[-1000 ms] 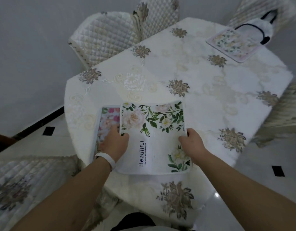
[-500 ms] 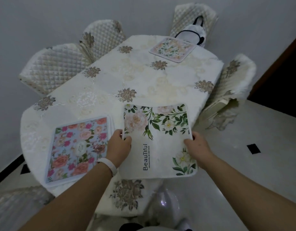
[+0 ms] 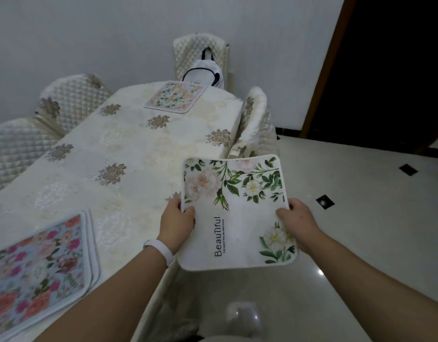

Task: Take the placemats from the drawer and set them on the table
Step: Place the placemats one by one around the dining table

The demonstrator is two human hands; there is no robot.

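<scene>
Placemats: 1 white leaf-print mat [image 3: 237, 213] near right, 1 pink-edged mat [image 3: 174, 97] far, 1 stack of blue floral mats [image 3: 40, 262] near left, at least 2 layers, exact no. unclear. Hands: 2, left hand [image 3: 177, 224] & right hand [image 3: 299, 223]. Table [image 3: 139, 156]: 1. Quilted chairs: 4, i.e. near-left chair [image 3: 13, 144], far-left chair [image 3: 72, 95], far chair [image 3: 200, 49], right chair [image 3: 256, 114]. Bag [image 3: 205, 70]: 1. Wristband [image 3: 163, 250]: 1.

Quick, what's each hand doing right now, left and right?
Left hand: grips the left edge of the white floral placemat.
Right hand: grips the same placemat's right edge.
</scene>
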